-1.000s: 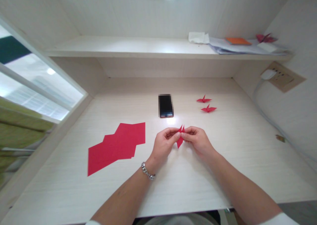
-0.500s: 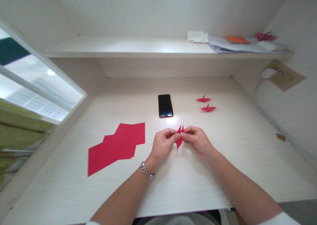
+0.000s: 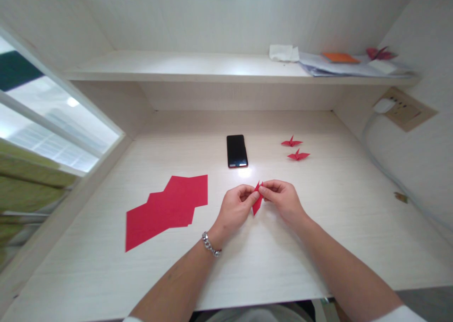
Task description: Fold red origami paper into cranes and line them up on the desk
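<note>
A small piece of folded red paper (image 3: 257,204), pointed at its lower end and with narrow tips at the top, is pinched between both hands above the desk. My left hand (image 3: 236,208) is closed on its left side, thumb in front. On the upper right, my right hand (image 3: 283,200) grips it near the tips with thumb and fingers. Parts of the folds are hidden behind the fingertips. Beyond my right hand lie two finished red paper cranes, the farther crane (image 3: 292,143) and the nearer crane (image 3: 298,156).
Flat red paper sheets (image 3: 166,204) overlap to the left of my hands. A black phone (image 3: 237,151) lies ahead. Papers (image 3: 311,67), an orange item (image 3: 341,58) and a dark red folded paper (image 3: 381,54) rest on the shelf. A cable (image 3: 380,159) hangs from the wall socket (image 3: 406,109).
My right fingers have shifted slightly up toward the paper's tips. The two tips, which stood apart, now show less, partly covered. The cranes, phone and sheets are unmoved.
</note>
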Available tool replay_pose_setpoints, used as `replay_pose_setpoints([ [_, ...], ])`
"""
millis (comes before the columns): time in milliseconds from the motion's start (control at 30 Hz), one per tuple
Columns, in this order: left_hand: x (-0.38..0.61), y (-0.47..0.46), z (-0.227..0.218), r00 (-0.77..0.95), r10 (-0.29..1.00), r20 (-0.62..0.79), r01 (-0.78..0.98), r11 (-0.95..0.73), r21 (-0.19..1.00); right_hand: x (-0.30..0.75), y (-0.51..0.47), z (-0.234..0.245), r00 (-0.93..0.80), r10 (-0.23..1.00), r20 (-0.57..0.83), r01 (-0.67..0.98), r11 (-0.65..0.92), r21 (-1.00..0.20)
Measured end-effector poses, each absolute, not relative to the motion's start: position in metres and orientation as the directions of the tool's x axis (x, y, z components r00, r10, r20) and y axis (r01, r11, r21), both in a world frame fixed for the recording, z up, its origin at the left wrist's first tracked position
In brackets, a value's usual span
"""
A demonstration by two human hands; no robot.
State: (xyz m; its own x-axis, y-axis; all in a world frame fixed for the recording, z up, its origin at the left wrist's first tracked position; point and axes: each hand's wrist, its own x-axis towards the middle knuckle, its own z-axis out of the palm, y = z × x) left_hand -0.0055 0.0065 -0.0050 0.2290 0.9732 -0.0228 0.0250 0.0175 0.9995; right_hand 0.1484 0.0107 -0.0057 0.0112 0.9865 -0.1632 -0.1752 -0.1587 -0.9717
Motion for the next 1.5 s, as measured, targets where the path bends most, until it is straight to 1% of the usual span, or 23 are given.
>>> replay_pose_setpoints([
  [400,-0.005,0.007,-0.006,0.287,0.954,-0.089,0.018,0.087,0.996,0.155,0.013,-0.001,0.023,0.974,-0.226,-0.159,-0.22,-0.963],
  [533,-0.004,0.006,-0.007,0.268,0.96,-0.086,0.024,0.082,0.996,0.156,0.013,0.0,0.016,0.971,-0.237,-0.178,-0.23,-0.957],
  [633,-0.004,0.005,-0.008,0.251,0.965,-0.076,0.04,0.068,0.997,0.156,0.012,-0.001,0.005,0.972,-0.235,-0.181,-0.231,-0.956],
  [767,-0.004,0.005,-0.006,0.255,0.963,-0.09,0.037,0.084,0.996,0.156,0.012,-0.001,0.019,0.98,-0.197,-0.173,-0.19,-0.966],
  [933,-0.004,0.005,-0.004,0.254,0.961,-0.113,0.036,0.108,0.994,0.157,0.013,0.0,0.004,0.979,-0.205,-0.136,-0.202,-0.97],
  [1067,-0.004,0.005,-0.004,0.247,0.962,-0.119,0.044,0.112,0.993,0.158,0.013,0.0,-0.001,0.99,-0.141,-0.106,-0.141,-0.984],
  [1167,-0.004,0.005,-0.005,0.246,0.963,-0.115,0.065,0.102,0.993,0.16,0.013,-0.001,-0.063,0.991,-0.12,-0.083,-0.125,-0.989],
  [1267,-0.004,0.004,-0.007,0.249,0.963,-0.106,0.09,0.086,0.992,0.162,0.014,-0.003,-0.116,0.988,-0.102,-0.014,-0.104,-0.994],
  [1333,-0.004,0.004,-0.009,0.26,0.96,-0.1,0.095,0.078,0.992,0.162,0.015,-0.004,-0.119,0.987,-0.106,0.018,-0.105,-0.994],
  [1500,-0.003,0.004,-0.012,0.264,0.96,-0.091,0.124,0.06,0.99,0.161,0.015,-0.002,-0.105,0.979,-0.176,-0.001,-0.177,-0.984],
])
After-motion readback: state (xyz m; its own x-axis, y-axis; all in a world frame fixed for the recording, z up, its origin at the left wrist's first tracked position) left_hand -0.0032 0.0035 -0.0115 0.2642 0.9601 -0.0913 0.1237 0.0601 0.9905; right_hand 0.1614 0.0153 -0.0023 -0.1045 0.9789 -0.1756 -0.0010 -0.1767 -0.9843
